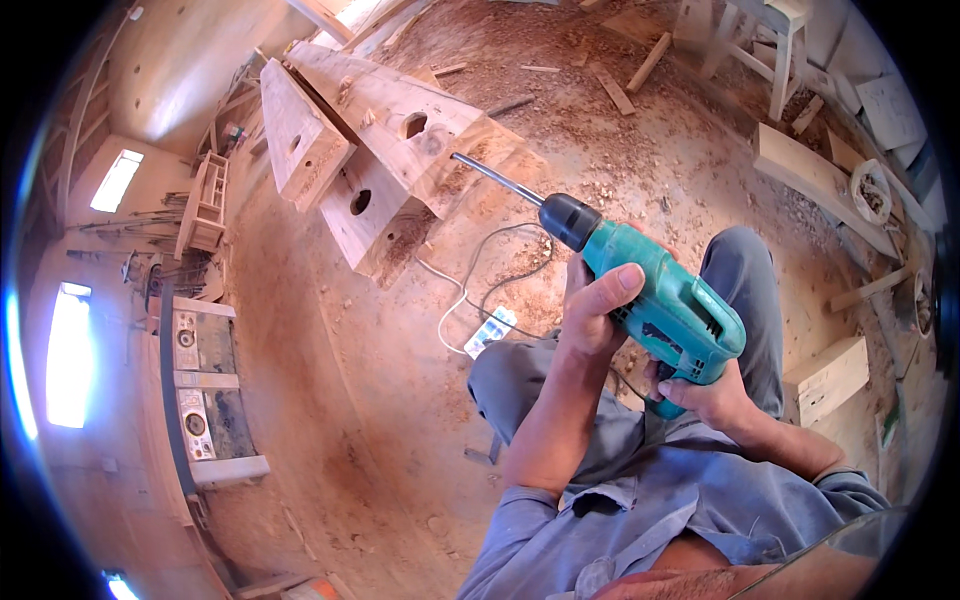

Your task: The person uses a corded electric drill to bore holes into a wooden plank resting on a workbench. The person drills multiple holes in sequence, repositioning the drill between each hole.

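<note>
I hold a teal power drill [668, 300] with a black chuck and a long metal bit in both hands. My left hand [595, 305] wraps the front of its body. My right hand [705, 395] grips the handle at the rear. The bit's tip [458, 157] points at the side of a thick wooden beam [400, 110] with round holes bored in it. A second beam [300, 135] with a hole lies beside it, and a third piece [365, 205] sits below them. The bit's tip looks close to the wood; contact is unclear.
A white power strip [490, 330] with trailing cables lies on the sawdust floor by my knees. Wood blocks [830, 378], planks [815, 180] and a white stool [760, 40] are at the right. A woodworking machine [205, 385] stands at the left.
</note>
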A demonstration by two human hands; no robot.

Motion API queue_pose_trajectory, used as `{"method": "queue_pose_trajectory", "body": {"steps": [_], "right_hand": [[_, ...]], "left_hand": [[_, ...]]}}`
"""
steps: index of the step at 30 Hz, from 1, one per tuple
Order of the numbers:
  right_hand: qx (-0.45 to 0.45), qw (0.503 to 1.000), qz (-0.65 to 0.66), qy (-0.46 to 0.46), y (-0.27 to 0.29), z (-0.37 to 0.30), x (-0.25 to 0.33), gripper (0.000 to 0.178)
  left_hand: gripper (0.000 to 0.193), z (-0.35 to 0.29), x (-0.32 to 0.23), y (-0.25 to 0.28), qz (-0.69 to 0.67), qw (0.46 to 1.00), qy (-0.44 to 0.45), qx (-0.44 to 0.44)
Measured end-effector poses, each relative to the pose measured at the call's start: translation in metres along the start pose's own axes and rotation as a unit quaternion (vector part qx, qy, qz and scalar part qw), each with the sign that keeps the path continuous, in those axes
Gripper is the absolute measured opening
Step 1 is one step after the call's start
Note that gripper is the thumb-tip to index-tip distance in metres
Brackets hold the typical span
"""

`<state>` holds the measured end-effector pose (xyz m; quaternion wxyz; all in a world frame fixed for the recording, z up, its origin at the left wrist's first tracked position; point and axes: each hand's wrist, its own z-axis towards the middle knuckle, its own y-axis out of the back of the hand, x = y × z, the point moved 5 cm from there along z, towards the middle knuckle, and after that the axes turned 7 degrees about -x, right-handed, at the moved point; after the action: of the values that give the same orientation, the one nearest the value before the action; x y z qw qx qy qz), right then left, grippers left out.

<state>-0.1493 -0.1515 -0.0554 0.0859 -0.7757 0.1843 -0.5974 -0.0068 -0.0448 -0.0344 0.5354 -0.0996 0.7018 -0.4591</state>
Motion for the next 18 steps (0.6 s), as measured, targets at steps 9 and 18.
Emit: {"method": "queue_pose_trajectory", "body": {"steps": [9,18], "right_hand": [[0.003,1.0,0.01,-0.01,0.0,0.008,0.009,0.047],[0.004,1.0,0.003,-0.017,-0.002,0.013,0.015,0.046]], "left_hand": [[0.063,0.005,-0.003,-0.006,-0.018,1.0,-0.01,-0.02],[0.064,0.008,-0.007,-0.003,0.007,0.999,-0.02,-0.029]]}}
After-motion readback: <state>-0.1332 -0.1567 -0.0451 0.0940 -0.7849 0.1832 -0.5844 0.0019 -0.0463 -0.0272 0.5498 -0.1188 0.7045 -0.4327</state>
